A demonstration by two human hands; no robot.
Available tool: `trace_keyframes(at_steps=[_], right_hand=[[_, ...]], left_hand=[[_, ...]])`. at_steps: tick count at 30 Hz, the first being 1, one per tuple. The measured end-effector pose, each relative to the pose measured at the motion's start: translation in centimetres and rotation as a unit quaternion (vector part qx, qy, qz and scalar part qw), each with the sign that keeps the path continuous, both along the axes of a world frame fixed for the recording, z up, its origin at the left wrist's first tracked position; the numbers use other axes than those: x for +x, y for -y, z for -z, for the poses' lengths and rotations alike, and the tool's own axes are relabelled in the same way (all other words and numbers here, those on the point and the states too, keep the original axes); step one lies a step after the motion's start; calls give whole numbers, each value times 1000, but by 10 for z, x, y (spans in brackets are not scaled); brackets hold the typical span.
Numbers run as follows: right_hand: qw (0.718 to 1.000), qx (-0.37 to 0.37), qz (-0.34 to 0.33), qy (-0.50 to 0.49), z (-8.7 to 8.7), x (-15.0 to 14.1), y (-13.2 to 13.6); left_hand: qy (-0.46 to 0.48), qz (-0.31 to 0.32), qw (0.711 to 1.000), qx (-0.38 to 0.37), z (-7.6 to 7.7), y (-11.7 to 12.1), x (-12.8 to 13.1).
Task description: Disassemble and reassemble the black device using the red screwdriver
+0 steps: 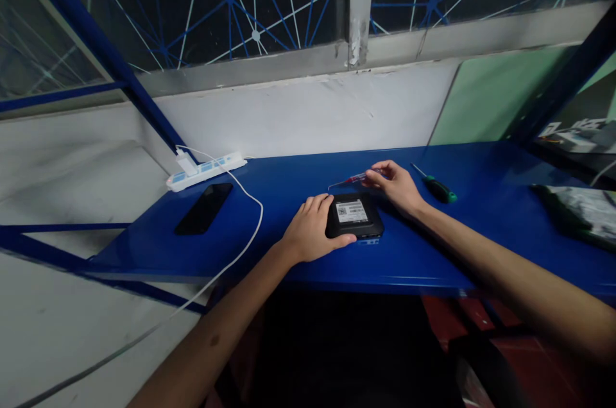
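Observation:
A flat black electronic box (375, 226) with a white printed label (351, 212) lies on the blue table. My left hand (310, 228) grips it from the left side, fingers over the far left corner and thumb along the near edge. Beyond the box, my right hand (392, 185) pinches the reddish clear handle of a thin screwdriver (355, 178). Its slim metal shaft points left, and the tip is close to the box's far left corner, near my left fingertips. Whether the tip touches the box I cannot tell.
To the right lies a green-and-black screwdriver (439, 190). A black phone (204, 208) and a white power strip (206, 170) with a plugged-in charger are at the left. A white cable (260, 215) crosses the table's left part. Silvery bag-like packaging (584, 209) is far right.

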State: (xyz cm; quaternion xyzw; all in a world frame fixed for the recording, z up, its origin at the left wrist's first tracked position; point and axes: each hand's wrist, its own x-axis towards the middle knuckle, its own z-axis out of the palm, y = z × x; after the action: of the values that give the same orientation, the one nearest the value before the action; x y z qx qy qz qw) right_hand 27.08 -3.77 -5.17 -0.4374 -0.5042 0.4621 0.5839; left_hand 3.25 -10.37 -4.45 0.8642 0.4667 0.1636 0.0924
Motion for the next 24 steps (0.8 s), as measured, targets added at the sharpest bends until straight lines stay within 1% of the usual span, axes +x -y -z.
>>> trace_keyframes(at_steps=[4, 7, 13, 18, 24], right_hand=[[998, 11, 0, -63, -9, 10, 2], [997, 10, -5, -74, -15, 16, 5], [994, -26, -62, -83, -24, 12, 16], [990, -48, -109, -77, -22, 6, 21], [990, -58, -113, -56, -18, 6, 22]], left_hand=[[4, 1, 1000, 0, 0, 0, 0], [1, 5, 1000, 1, -1, 1, 0], [-15, 27, 999, -12, -3, 1, -1], [-19, 45, 999, -10, -3, 1, -2], [-11, 45, 999, -6, -2, 1, -2]])
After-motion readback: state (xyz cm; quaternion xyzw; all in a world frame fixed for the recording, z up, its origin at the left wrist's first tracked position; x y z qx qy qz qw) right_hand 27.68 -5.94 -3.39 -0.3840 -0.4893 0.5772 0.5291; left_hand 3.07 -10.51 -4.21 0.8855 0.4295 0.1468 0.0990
